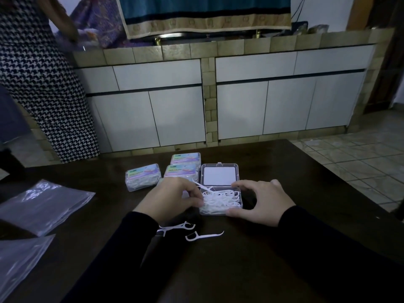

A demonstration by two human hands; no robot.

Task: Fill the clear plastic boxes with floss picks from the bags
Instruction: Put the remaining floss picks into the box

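**Both hands at the open box of floss picks**

On the dark counter (284, 167) an open clear box (220, 201) lies with its lid (219, 174) folded back away from the person. The tray is heaped with white floss picks (220, 200), some poking above the rim.

The left hand (172, 197) comes in from the lower left in a black sleeve (122, 248), wrist bent, fingers curled down at the box's left edge, fingertips pinching into the heap of picks. The right hand (260, 202) reaches from the lower right, arched over the box's right end: thumb against the near right corner, fingers curved round the far right corner, holding the box.

2 loose picks (205, 236) lie on the counter just in front of the box, near the left wrist.

Behind the left hand, 3 closed boxes (143, 177) with coloured labels stand close together, touching or nearly touching the open lid. At the far left lie 2 flat clear plastic bags (43, 204), well apart from the boxes.

A person in a houndstooth garment (43, 84) stands at the upper left beside white cabinets (284, 106).
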